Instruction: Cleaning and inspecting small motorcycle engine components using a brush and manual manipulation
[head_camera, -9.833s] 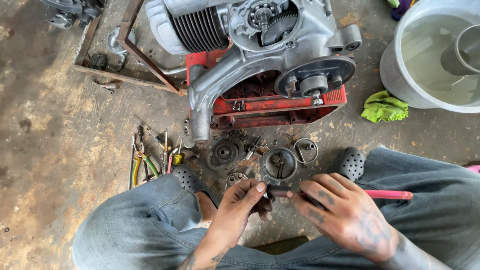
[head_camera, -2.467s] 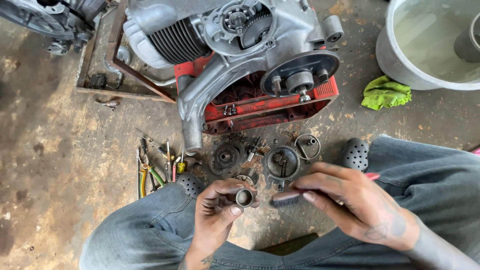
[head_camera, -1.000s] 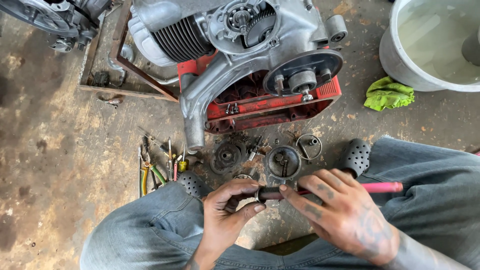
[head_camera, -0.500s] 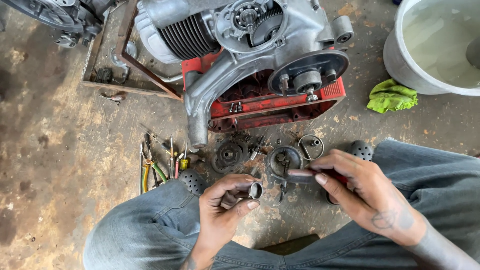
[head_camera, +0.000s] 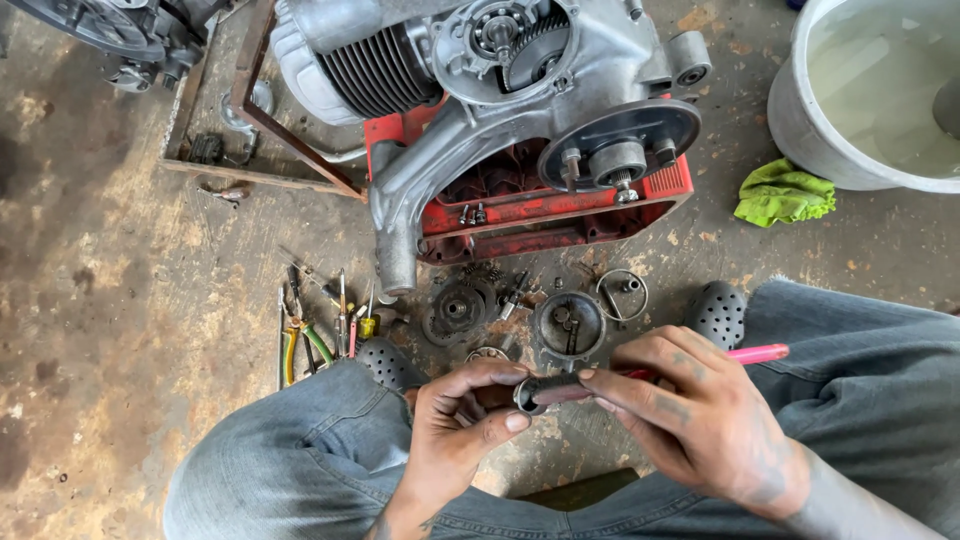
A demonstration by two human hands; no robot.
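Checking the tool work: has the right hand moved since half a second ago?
Yes. The right hand has drawn back from the round cover on the floor toward the left hand, pushing its pink-handled tool into the small ring.

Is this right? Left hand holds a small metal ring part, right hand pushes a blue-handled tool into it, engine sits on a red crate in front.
Not quite: the tool's handle is pink, not blue, as the head view shows. The left hand does hold the small metal ring part, the right hand holds the pink-handled tool with its tip at it, and the engine sits on the red crate in front.
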